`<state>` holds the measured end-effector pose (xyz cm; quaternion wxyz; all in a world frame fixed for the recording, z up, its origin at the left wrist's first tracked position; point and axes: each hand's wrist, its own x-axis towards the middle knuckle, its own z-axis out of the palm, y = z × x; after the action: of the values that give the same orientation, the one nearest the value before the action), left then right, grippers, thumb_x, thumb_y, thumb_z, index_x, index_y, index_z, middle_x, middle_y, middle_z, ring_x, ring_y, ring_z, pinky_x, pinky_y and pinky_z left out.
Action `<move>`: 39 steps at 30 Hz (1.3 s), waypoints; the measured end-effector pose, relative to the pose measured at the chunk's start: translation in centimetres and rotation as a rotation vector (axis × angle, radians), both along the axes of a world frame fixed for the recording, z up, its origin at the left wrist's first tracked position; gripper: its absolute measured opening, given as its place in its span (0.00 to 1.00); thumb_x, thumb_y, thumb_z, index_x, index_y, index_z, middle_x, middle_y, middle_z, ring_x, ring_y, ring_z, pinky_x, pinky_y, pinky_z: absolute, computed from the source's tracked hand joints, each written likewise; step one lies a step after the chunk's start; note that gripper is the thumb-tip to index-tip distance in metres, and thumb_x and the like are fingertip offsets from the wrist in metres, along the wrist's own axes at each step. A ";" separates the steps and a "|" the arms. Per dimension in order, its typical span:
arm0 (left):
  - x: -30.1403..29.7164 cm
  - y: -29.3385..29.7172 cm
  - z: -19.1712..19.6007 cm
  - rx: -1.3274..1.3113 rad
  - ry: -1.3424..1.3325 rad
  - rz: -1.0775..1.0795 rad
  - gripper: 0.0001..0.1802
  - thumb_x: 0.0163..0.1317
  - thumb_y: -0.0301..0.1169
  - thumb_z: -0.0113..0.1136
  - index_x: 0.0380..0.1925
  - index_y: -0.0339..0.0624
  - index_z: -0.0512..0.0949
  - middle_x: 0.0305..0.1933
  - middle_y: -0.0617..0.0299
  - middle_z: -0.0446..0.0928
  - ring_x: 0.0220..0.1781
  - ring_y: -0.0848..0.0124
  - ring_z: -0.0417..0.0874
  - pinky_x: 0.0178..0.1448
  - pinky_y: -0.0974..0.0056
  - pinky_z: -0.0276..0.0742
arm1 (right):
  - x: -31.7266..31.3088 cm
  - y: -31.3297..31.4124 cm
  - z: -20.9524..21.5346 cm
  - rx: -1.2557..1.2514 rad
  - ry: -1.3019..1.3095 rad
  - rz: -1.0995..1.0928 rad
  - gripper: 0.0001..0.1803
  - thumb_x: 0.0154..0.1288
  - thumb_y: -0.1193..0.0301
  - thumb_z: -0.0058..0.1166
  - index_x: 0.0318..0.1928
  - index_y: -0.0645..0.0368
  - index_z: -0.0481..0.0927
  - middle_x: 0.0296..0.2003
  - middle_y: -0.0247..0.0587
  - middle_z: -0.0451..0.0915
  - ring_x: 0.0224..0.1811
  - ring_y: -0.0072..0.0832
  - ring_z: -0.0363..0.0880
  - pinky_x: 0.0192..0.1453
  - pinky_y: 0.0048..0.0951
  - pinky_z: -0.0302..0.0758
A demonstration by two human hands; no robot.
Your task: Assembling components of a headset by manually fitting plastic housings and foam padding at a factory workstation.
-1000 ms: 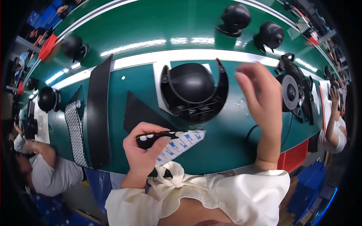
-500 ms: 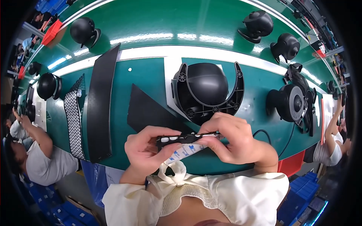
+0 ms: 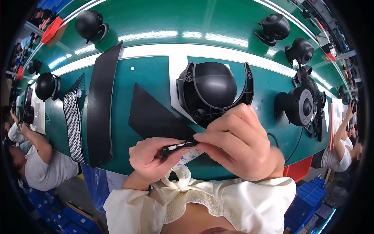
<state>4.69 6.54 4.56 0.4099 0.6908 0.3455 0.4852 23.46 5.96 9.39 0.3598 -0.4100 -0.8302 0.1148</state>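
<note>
Head view: a dotted strip point(image 3: 73, 132) lies at left, apparently within reach. The left hand point(image 3: 150, 158) pinches a black piece point(image 3: 180, 146) over the table point(image 3: 120, 117), thumb and fingers nearly closed, seemingly steadying it; the right hand point(image 3: 243, 144), fingertips almost together, meets its right end, the exact hold hidden.

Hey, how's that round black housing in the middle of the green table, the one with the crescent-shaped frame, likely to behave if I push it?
The round black housing may rock or roll, since its body is rounded. It's probably stiff: the crescent-shaped frame looks like molded plastic. Its smooth, shiny surface might feel slippery.
</note>
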 end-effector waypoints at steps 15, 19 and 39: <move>1.2 -0.2 -0.3 -0.357 -0.453 -0.025 0.13 0.46 0.19 0.62 0.29 0.35 0.67 0.35 0.53 0.76 0.33 0.77 0.77 0.37 0.75 0.72 | -0.3 1.0 -1.7 -0.108 0.400 0.154 0.24 0.39 0.84 0.64 0.37 0.61 0.66 0.31 0.48 0.77 0.32 0.34 0.75 0.37 0.29 0.68; 1.4 0.0 0.5 -0.426 -0.384 0.101 0.16 0.46 0.19 0.62 0.36 0.31 0.70 0.36 0.53 0.77 0.34 0.76 0.77 0.39 0.75 0.72 | -0.3 1.3 -1.7 -0.165 0.371 0.185 0.23 0.41 0.85 0.62 0.38 0.63 0.66 0.32 0.50 0.76 0.32 0.35 0.74 0.36 0.29 0.70; 0.5 0.1 -1.1 -0.477 -0.239 0.025 0.08 0.48 0.19 0.58 0.29 0.33 0.70 0.26 0.59 0.74 0.26 0.81 0.72 0.33 0.77 0.69 | 1.0 1.3 -1.5 -0.075 0.224 0.280 0.07 0.43 0.75 0.54 0.28 0.56 0.75 0.30 0.33 0.78 0.30 0.23 0.70 0.31 0.24 0.60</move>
<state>5.23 6.66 3.49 0.5932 0.5079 0.4077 0.4733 24.44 7.25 7.85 0.4149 -0.2880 -0.8291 0.2397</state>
